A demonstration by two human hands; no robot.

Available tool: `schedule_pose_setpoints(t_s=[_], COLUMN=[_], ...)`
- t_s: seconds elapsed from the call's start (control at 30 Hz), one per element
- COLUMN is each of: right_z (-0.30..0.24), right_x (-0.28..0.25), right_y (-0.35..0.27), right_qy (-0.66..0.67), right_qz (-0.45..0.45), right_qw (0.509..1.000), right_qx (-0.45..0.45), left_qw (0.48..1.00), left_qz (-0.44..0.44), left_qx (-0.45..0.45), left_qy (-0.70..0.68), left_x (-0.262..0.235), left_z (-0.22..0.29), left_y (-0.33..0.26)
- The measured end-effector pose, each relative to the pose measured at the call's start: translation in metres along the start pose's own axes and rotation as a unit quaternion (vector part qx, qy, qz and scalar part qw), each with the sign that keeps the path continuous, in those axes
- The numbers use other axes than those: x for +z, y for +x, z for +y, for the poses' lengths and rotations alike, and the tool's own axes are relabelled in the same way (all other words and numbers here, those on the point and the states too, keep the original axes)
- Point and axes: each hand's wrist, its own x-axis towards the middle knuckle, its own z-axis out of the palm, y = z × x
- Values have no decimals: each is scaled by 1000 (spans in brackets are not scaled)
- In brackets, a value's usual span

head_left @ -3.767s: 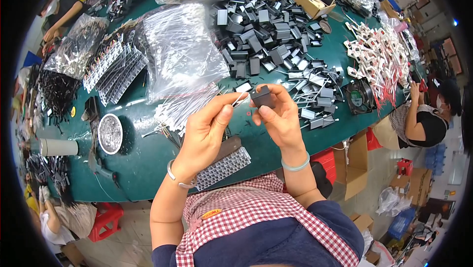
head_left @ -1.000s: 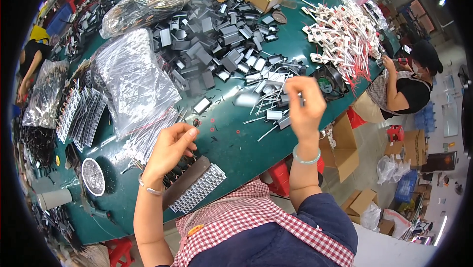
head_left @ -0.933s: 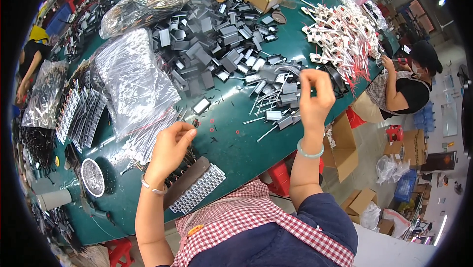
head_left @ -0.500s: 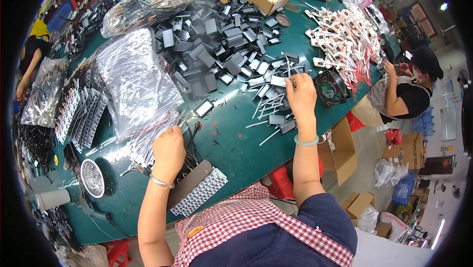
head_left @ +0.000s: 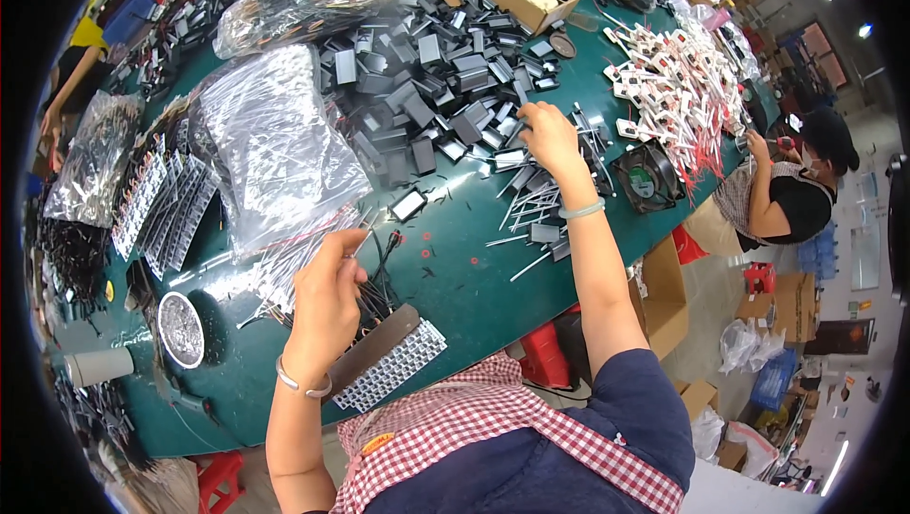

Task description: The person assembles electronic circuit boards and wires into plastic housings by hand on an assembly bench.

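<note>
The left hand (head_left: pixel 327 301) is near the person, at the near edge of a clear bag (head_left: pixel 270 149) of thin wires; its fingers are pinched together on one thin wire (head_left: pixel 365 239). The right hand (head_left: pixel 548 139) is stretched far out over the green table (head_left: pixel 455 267), with its fingers curled down on the pile of small black parts (head_left: pixel 427 97); if it has already taken one, I cannot tell. A black fan (head_left: pixel 646 177) lies just right of this hand.

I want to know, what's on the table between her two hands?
In the head view, between the left hand and right hand lie a small black frame, thin metal pins and bare green table.
</note>
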Motion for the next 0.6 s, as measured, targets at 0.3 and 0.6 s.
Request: schedule_pose_setpoints(t_s=[0.3,0.6], right_z=[-79,-180], right_x=[-51,-51], right_y=[-40,-96], right_qy=[594,881], right_qz=[13,-151], right_qw=[784,389], right_qx=[177,224], left_qw=[992,972], left_qz=[60,143], left_qx=[76,185], left_qy=[-78,-4], left_x=[13,27], left_z=[19,32], left_y=[4,1])
